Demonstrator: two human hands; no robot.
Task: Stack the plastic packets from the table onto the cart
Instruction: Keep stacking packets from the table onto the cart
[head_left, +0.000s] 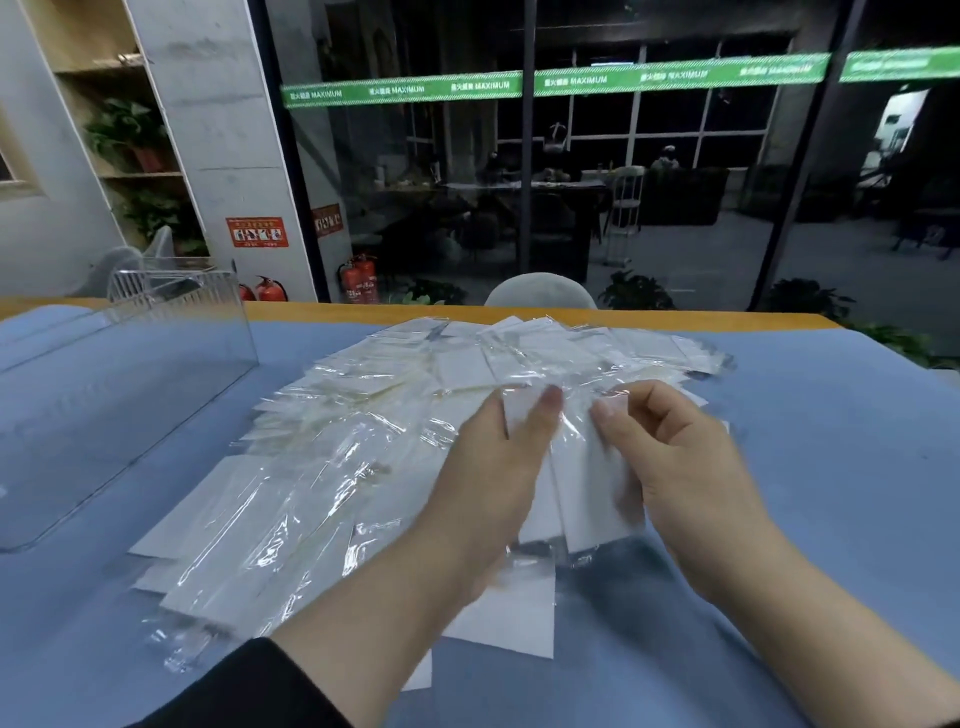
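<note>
left hand (493, 478), right hand (691, 467), gripping packets (582, 483), table (831, 467)

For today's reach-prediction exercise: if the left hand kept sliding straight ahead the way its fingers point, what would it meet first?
Probably more of the spread-out plastic packets just beyond the left hand, which grips a few packets; depth is unclear.

The clear acrylic box (119, 395) at nine o'clock runs off the left edge. The left hand (498, 467) covers part of the held white plastic packets (587, 493); their lower ends blur.
</note>
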